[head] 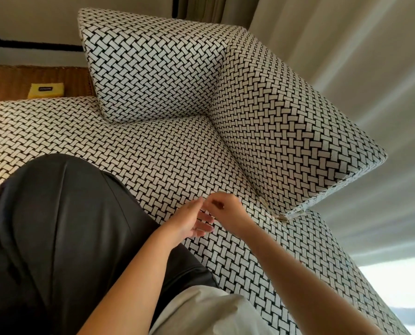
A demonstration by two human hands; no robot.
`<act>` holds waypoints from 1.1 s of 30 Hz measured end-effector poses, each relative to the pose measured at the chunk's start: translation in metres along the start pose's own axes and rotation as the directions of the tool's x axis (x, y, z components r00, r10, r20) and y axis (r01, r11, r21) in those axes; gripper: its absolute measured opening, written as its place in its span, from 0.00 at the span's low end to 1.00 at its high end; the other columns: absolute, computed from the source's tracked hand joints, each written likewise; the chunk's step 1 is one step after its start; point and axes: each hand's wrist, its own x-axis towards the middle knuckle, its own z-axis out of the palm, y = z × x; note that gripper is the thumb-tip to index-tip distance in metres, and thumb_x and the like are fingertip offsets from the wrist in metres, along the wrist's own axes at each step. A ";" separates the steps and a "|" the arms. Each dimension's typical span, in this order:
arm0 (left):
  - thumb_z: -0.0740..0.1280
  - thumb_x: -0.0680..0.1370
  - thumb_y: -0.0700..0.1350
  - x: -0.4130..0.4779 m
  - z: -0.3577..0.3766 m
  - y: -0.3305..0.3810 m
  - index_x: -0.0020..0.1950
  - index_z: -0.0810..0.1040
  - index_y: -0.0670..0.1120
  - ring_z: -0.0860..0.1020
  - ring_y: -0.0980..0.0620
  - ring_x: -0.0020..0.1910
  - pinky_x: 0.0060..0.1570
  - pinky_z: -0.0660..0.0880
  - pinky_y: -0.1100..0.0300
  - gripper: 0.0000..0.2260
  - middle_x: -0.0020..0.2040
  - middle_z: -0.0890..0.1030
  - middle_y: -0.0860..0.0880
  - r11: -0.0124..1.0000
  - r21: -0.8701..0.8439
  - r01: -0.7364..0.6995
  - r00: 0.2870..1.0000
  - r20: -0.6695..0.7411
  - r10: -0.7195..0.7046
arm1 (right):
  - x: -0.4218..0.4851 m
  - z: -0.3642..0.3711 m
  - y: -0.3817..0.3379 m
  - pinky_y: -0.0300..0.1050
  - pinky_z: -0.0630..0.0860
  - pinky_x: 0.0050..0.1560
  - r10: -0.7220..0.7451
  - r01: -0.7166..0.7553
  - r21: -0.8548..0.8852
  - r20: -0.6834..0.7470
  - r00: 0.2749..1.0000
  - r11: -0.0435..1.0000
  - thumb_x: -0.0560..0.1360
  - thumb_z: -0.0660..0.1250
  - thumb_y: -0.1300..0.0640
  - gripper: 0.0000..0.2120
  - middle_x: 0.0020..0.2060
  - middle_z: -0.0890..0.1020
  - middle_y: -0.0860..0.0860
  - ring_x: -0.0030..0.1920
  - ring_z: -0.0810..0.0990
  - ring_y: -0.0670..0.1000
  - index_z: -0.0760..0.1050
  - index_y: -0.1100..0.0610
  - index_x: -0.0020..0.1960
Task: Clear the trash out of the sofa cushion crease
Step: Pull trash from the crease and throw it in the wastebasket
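Note:
The sofa seat cushion (168,151) has a black-and-white woven pattern. Its crease (247,175) runs along the foot of the right back cushion (286,131). A small beige scrap (282,217) lies at the near end of that crease. My right hand (225,209) hovers over the seat just left of the crease, its fingers pinched on a small brown bit of trash (217,204). My left hand (195,222) is beside it, palm up with fingers spread, touching the right hand's fingertips and holding nothing that I can see.
A second back cushion (153,68) stands at the far side. My dark-trousered knee (64,213) rests on the seat at the left. A yellow packet (46,90) lies on a brown woven surface (13,81) beyond the sofa. Pale curtains (361,68) hang on the right.

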 end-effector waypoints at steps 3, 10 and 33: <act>0.50 0.82 0.52 -0.006 0.000 0.000 0.54 0.73 0.41 0.69 0.54 0.29 0.32 0.71 0.61 0.18 0.34 0.72 0.48 0.999 -0.037 0.039 0.999 0.007 -0.039 | -0.013 0.022 -0.009 0.30 0.70 0.40 -0.034 0.039 0.052 -0.105 0.994 0.998 0.75 0.65 0.61 0.06 0.40 0.75 0.48 0.39 0.73 0.41 0.77 0.55 0.40; 0.52 0.83 0.49 -0.010 0.000 -0.001 0.49 0.74 0.42 0.64 0.55 0.25 0.28 0.67 0.61 0.16 0.26 0.65 0.51 0.998 -0.042 0.039 0.999 -0.022 -0.040 | -0.029 0.016 -0.012 0.33 0.70 0.41 0.048 -0.013 0.310 -0.104 0.993 0.951 0.72 0.68 0.59 0.06 0.41 0.75 0.45 0.38 0.72 0.41 0.77 0.48 0.40; 0.54 0.81 0.41 -0.012 -0.003 -0.003 0.36 0.69 0.43 0.63 0.56 0.23 0.25 0.67 0.64 0.14 0.26 0.66 0.51 0.998 0.060 0.005 1.000 -0.027 -0.003 | -0.021 -0.036 0.098 0.40 0.76 0.37 0.415 -0.583 -0.462 -0.418 0.808 0.669 0.79 0.57 0.62 0.11 0.46 0.80 0.54 0.40 0.77 0.50 0.66 0.59 0.61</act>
